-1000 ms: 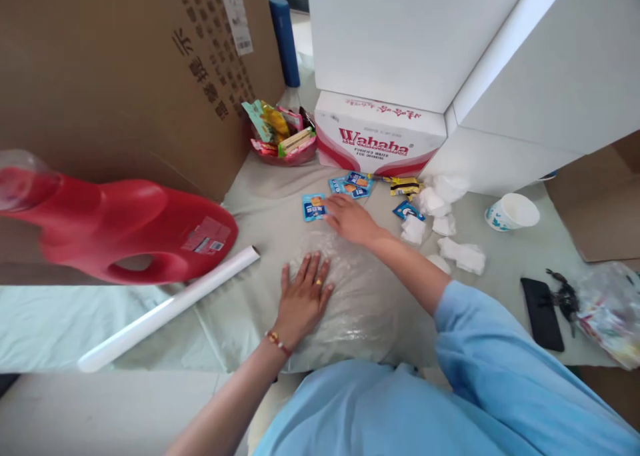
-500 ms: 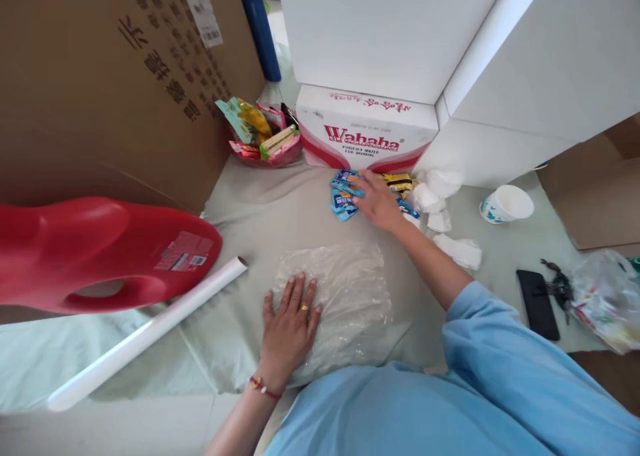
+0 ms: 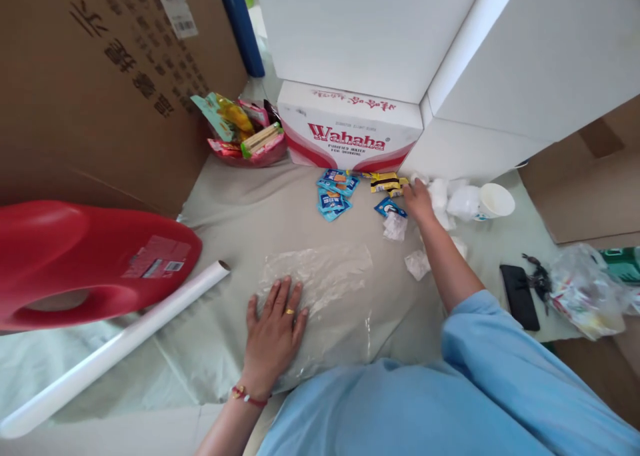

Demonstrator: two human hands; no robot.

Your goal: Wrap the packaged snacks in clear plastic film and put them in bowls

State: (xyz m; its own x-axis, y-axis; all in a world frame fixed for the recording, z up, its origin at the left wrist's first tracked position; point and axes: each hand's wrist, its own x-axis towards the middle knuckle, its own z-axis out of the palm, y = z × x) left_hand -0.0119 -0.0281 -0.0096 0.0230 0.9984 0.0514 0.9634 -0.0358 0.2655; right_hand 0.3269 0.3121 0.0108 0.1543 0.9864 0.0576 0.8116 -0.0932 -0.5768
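My left hand point(image 3: 274, 329) lies flat, fingers spread, on a clear plastic bag point(image 3: 330, 296) spread over the cloth. Farther away, my right hand point(image 3: 419, 201) reaches in beside the yellow packets point(image 3: 384, 182), its fingers partly stretched and touching the edge of white crumpled tissues point(image 3: 439, 196); I see nothing gripped in it. Blue snack packets point(image 3: 333, 199) lie in a small heap to its left. Nearer me are a dark blue packet point(image 3: 390, 207) and a small white crumpled wrapper point(image 3: 395, 226). Another crumpled white piece point(image 3: 417, 264) lies beside my right forearm.
A Wahaha carton point(image 3: 350, 129) stands at the back, beside a snack bowl point(image 3: 250, 155). On the left are a red jug point(image 3: 100, 256) and a white roll point(image 3: 120, 346). A paper cup point(image 3: 495, 201), phone point(image 3: 519, 296), keys point(image 3: 539, 279) and plastic bag point(image 3: 585, 289) sit right.
My right hand has left the blue packets and moved right to the yellow packets and tissues. Some tissues have shifted right, against the cup. My left hand stays flat on the bag.
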